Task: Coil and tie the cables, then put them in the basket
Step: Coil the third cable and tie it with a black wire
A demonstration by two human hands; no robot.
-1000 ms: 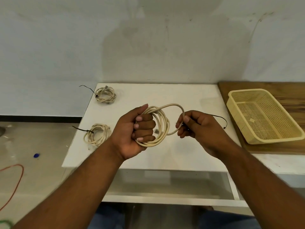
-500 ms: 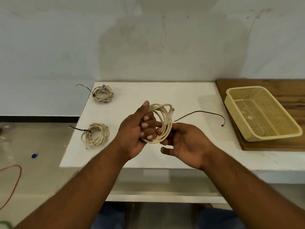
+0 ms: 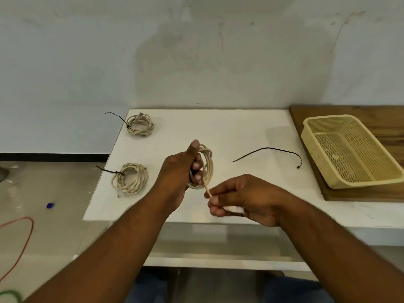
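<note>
Two tied coils lie along the white tabletop's left edge, the basket at its right edge. The left hand grips a third coil; the right hand pinches its tail.

Surroundings: white tabletop against a pale wall, glossy floor to the left.
Wooden board on the tabletop's right end; black baseboard along the wall; red wire loop, small blue object, green scrap on the floor.

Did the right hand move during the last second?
Yes: the right hand pulled back from the black cable tie toward the front edge of the white table.
</note>
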